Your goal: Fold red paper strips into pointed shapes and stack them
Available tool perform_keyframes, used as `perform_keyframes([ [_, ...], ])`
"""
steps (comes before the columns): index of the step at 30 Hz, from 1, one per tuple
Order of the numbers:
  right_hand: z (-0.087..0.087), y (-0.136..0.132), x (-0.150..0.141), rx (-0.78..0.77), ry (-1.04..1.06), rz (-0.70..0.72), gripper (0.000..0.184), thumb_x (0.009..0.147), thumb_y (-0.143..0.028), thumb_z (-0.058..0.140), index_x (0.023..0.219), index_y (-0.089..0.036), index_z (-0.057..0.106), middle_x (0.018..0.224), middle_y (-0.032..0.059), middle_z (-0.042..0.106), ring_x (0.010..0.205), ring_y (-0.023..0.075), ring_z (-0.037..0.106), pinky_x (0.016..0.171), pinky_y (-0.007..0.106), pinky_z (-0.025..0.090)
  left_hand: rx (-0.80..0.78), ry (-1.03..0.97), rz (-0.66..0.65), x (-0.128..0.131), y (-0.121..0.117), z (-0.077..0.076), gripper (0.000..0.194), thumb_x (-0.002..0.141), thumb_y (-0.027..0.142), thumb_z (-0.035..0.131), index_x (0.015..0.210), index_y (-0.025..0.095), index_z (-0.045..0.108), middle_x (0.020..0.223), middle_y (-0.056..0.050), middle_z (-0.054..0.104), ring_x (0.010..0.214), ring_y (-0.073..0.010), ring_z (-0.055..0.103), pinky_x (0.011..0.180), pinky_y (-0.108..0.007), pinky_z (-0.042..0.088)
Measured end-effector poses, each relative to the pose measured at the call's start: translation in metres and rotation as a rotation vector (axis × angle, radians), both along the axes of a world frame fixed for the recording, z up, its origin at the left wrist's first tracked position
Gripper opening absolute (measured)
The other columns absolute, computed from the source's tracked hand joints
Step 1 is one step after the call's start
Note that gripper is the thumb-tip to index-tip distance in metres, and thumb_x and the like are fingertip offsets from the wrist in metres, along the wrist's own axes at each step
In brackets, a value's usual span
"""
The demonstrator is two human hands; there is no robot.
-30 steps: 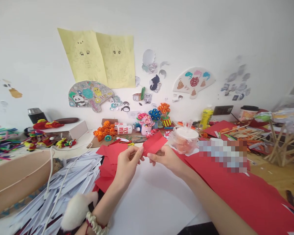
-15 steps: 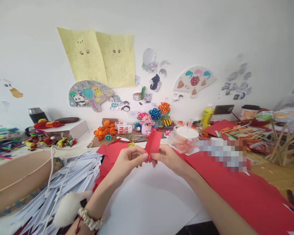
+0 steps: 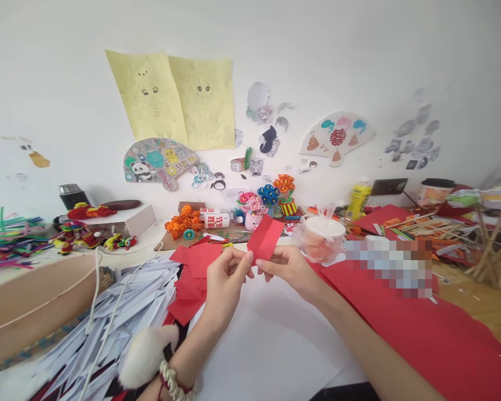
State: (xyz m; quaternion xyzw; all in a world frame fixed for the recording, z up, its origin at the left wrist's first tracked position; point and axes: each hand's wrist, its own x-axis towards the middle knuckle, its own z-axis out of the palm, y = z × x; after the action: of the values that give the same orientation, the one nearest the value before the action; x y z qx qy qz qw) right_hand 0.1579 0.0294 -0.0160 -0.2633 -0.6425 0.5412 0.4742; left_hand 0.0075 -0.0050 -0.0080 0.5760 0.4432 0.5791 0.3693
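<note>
A small piece of red paper [image 3: 265, 238], with a crease line across it, is held up between my two hands over a large white sheet [image 3: 259, 334]. My left hand [image 3: 229, 273] pinches its lower left corner between thumb and fingers. On its lower right edge, my right hand [image 3: 284, 265] has its fingers closed, with some fingertips behind the paper. Several cut red paper pieces [image 3: 198, 259] lie in a loose pile just left of my left hand. A large red sheet [image 3: 409, 323] spreads out to the right of my right arm.
Many folded white paper strips [image 3: 125, 301] lie at the left beside a tan basket [image 3: 37, 289]. A white cable [image 3: 95, 289] crosses them. Behind my hands stand a lidded plastic tub [image 3: 323, 236], pipe-cleaner flowers [image 3: 268, 195] and a yellow bottle [image 3: 358, 199]. Wooden sticks [image 3: 430, 223] lie at right.
The red paper has turned flatter toward me and leans right, showing a wider face. My left hand has rotated more upright, and the view has shifted slightly left.
</note>
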Motion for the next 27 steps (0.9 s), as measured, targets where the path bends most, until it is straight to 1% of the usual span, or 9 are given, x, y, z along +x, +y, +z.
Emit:
perform_keyframes([
  [6,0.001,-0.0022,-0.004,-0.005,-0.019,-0.041,0.026,0.073,-0.042,0.071,0.07,-0.015,0.067,0.063,0.0013,0.061,0.054,0.0122,0.054,0.052,0.026,0.044,0.053,0.061,0.062,0.0004,-0.0002,-0.0058,0.029,0.08,0.042,0.061,0.067,0.018,0.054,0.056,0.003,0.056,0.053,-0.0106,0.051,0.053,-0.022,0.039],
  [10,0.0041,-0.0051,-0.0054,0.001,-0.012,-0.038,0.029,0.074,-0.043,0.069,0.067,-0.015,0.065,0.061,0.0011,0.059,0.053,0.0117,0.052,0.051,0.025,0.044,0.09,0.102,0.063,0.0001,-0.0007,-0.0059,0.027,0.082,0.039,0.06,0.067,0.018,0.054,0.06,0.002,0.056,0.056,-0.0109,0.051,0.055,-0.022,0.04],
  [19,0.0025,-0.0039,-0.0048,0.017,0.012,-0.022,0.03,0.075,-0.045,0.067,0.073,-0.015,0.065,0.06,0.0006,0.056,0.053,0.0121,0.051,0.052,0.027,0.045,0.077,0.126,0.037,-0.0008,-0.0016,-0.0032,0.026,0.082,0.038,0.059,0.067,0.018,0.054,0.06,0.001,0.056,0.057,-0.0115,0.051,0.054,-0.022,0.039],
  [24,0.0014,-0.0033,-0.0051,0.016,0.023,-0.034,0.028,0.075,-0.042,0.067,0.075,-0.014,0.066,0.064,0.0019,0.057,0.055,0.0122,0.051,0.051,0.026,0.045,0.08,0.135,0.029,-0.0009,-0.0012,-0.0025,0.028,0.082,0.04,0.059,0.066,0.018,0.054,0.058,0.001,0.056,0.055,-0.0114,0.051,0.053,-0.022,0.04],
  [27,0.0005,-0.0024,-0.0047,0.018,0.043,-0.043,0.024,0.074,-0.038,0.068,0.075,-0.015,0.067,0.065,0.0015,0.057,0.055,0.0122,0.052,0.051,0.026,0.044,0.075,0.165,-0.009,-0.0027,-0.0014,0.0001,0.028,0.083,0.039,0.058,0.065,0.018,0.054,0.06,0.0,0.059,0.057,-0.0121,0.054,0.054,-0.022,0.041],
])
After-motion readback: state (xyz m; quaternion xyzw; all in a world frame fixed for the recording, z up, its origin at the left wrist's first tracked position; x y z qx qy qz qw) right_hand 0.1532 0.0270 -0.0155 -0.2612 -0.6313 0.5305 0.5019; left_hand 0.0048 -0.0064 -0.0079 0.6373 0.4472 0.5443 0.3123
